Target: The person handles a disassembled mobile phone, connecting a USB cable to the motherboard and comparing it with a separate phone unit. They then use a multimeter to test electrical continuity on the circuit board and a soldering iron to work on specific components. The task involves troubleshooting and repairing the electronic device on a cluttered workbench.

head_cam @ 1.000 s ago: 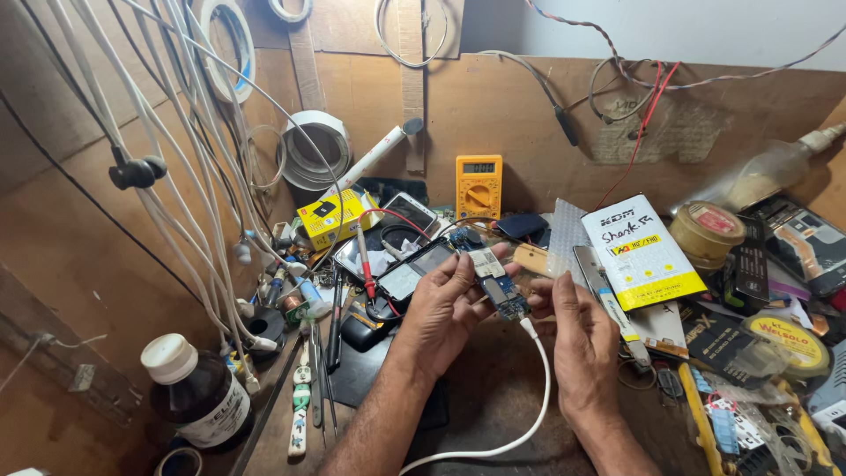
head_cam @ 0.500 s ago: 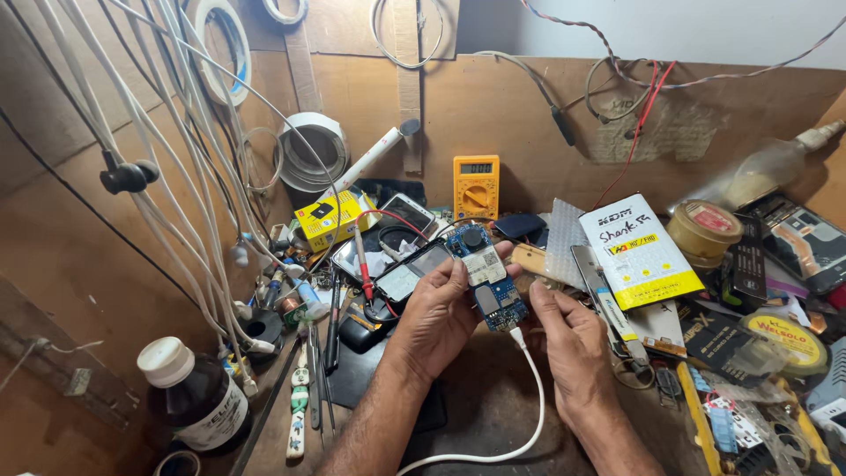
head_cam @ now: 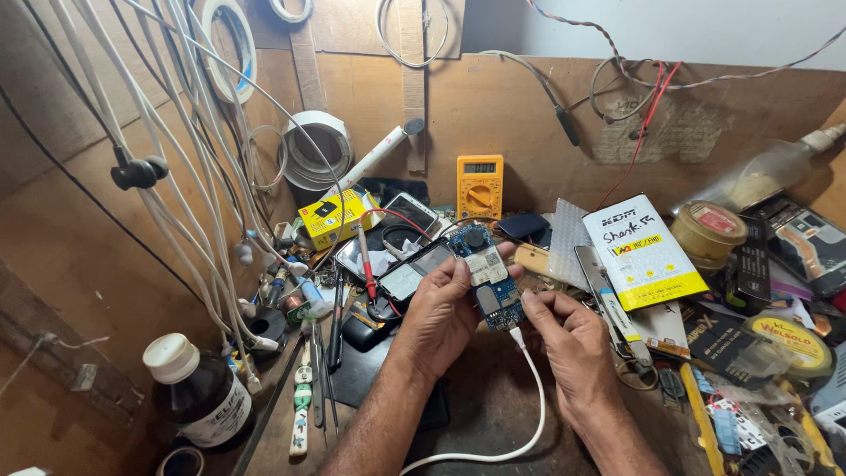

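Circuit board (head_cam: 490, 280), blue, sits mid-bench (head_cam: 493, 414), held in left hand (head_cam: 443, 308), grip pinched on its left edge, thumb on top. Right hand (head_cam: 568, 339) pinches white cable (head_cam: 529, 414) plug at board's near end; cable loops toward near edge. Yellow multimeter (head_cam: 479, 186) stands just beyond. Dark bottle (head_cam: 201, 397) with white cap at near left.

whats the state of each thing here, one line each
circuit board: bare, held up in the left hand
white cable: plug at the board's lower edge, pinched by the right hand
yellow multimeter: upright against the back wall, display lit
brown bottle: upright, white cap on
tape roll: lying flat
earphones: hanging from their wire
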